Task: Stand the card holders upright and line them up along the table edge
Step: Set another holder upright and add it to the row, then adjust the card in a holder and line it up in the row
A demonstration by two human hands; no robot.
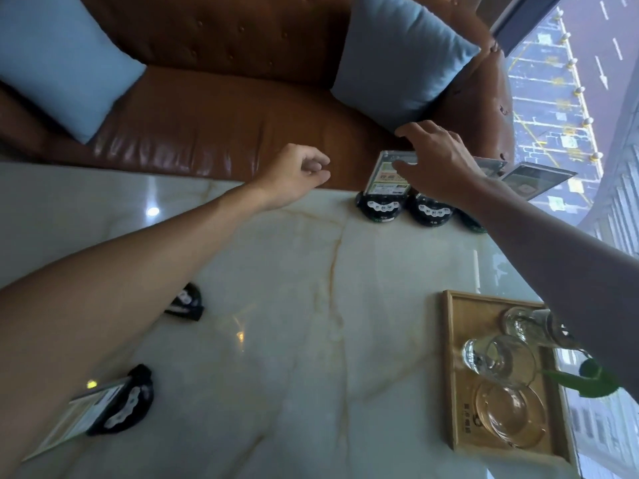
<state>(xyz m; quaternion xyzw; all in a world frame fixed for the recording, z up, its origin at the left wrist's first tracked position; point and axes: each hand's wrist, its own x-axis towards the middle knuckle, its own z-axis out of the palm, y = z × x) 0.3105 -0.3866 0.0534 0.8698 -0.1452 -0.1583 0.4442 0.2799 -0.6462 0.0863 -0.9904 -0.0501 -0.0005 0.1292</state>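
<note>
Three card holders with black round bases stand along the far edge of the marble table (311,305). The leftmost standing holder (382,205) has its clear card panel under the fingers of my right hand (439,160), thumb in front, fingers over the top. A second standing holder (430,210) is beside it, and my right forearm partly hides a third (472,223). My left hand (297,174) hovers loosely curled over the far edge, holding nothing. A holder (103,406) lies flat at near left. Another holder (186,302) is half hidden under my left forearm.
A wooden tray (449,375) with glass cups and a glass dish sits at near right, with a green leaf beside it. Beyond the table is a brown leather sofa (224,115) with two blue cushions. A window runs along the right.
</note>
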